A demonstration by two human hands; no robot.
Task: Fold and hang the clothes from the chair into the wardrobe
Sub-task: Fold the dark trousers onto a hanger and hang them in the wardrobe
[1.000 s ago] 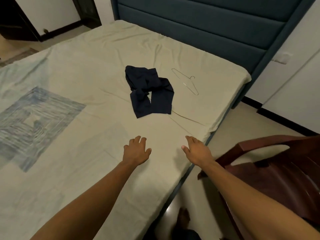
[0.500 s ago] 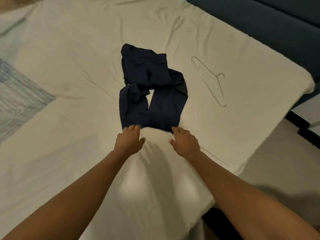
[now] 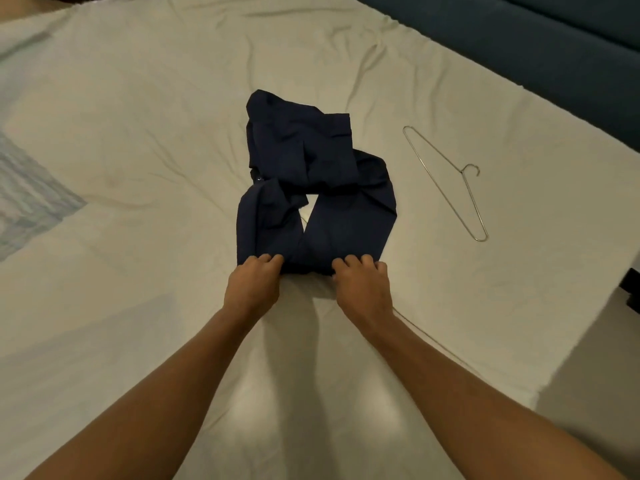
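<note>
Trousers [image 3: 313,188] crumpled on bedsheet [image 3: 138,133], wire hanger [image 3: 450,181] just right

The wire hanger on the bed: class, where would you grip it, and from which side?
Probably from above, at the neck just below the hook: the wire hanger lies flat on the sheet, clear of the dark garment, its hook pointing towards the headboard side.

matt cloth trousers [image 3: 313,188] – thin wire hanger [image 3: 450,181]

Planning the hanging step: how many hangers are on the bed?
1: a wire hanger lies on the sheet, right of the dark garment and apart from it. None other shows.
</note>
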